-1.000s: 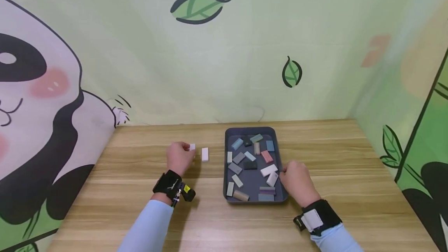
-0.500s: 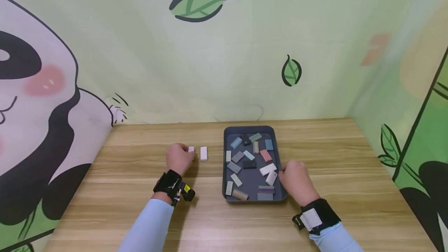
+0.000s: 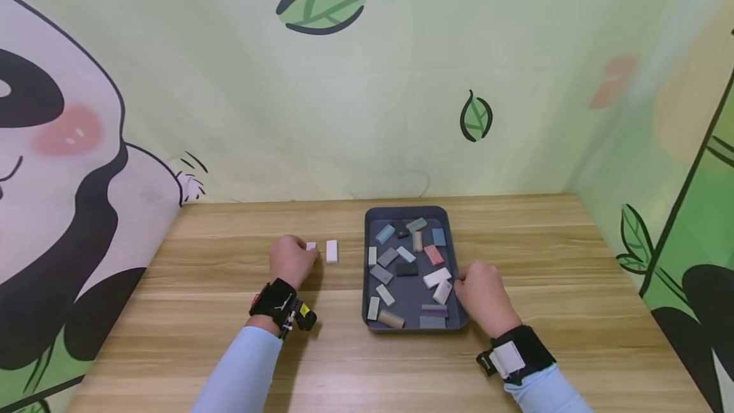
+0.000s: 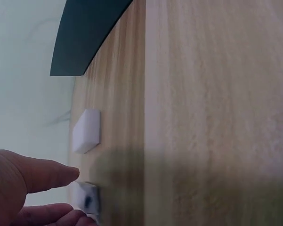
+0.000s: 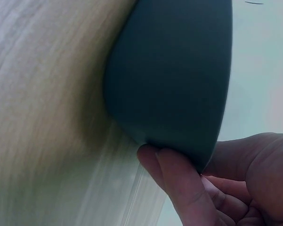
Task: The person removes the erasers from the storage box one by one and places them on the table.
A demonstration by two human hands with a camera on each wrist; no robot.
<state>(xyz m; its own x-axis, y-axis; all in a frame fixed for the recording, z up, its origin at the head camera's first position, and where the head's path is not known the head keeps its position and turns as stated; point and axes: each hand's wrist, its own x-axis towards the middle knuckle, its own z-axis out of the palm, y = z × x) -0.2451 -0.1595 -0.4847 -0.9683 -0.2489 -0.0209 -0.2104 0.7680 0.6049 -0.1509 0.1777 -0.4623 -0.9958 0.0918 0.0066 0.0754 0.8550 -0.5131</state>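
Note:
My left hand point(image 3: 291, 261) is left of the tray, thumb and fingertips around a small white block point(image 3: 311, 246). In the left wrist view this block point(image 4: 87, 197) shows a dark mark on one face and sits between thumb and fingers, close over the wood. A second white block point(image 3: 332, 252) lies just to its right. My right hand point(image 3: 486, 295) pinches the right wall of a dark grey tray point(image 3: 367, 285). In the right wrist view my fingers press the outside of the tray wall point(image 5: 169, 84), with the thumb over the rim.
Inside the tray lie several small blocks: white, grey, blue, black, tan and a pink one point(image 3: 434, 255). A wooden table point(image 3: 338, 362) carries everything. A pale green printed backdrop point(image 3: 401, 81) with leaves and a panda closes off the back and sides.
My left hand has brought its white block slightly nearer to me, more level with the block beside it. The right hand stays on the tray wall. The head view has shifted slightly.

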